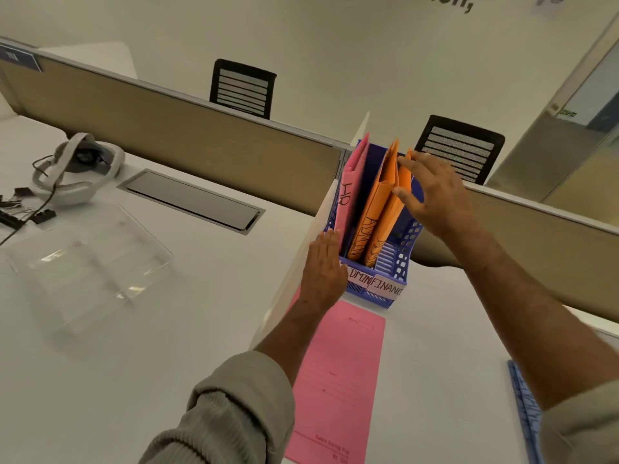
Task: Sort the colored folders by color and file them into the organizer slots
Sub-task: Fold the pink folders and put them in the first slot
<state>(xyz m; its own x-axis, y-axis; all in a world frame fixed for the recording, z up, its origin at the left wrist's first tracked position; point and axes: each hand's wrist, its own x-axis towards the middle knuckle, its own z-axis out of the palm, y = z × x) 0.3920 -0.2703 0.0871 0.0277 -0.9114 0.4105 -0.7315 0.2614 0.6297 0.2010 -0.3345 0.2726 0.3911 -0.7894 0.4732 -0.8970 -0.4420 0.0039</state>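
A blue slotted organizer (398,262) stands against the desk divider, with front labels reading ADMIN and FINANC. One pink folder marked HR (350,195) stands in its left slot. Two orange folders marked ADMIN (378,209) lean in the middle slot. My left hand (323,266) rests flat against the organizer's left front corner, fingers straight. With spread fingers, my right hand (435,195) touches the right orange folder near its top edge. Another pink folder (338,376) lies flat on the desk in front. A blue folder (524,410) lies at the right edge, partly hidden by my sleeve.
A clear plastic tray (87,262) sits on the left of the white desk (167,363). A white headset (77,169) and black binder clips (20,209) lie at far left. A grey cable hatch (191,200) is set in the desk. Two black chairs (243,88) stand beyond the tan partition.
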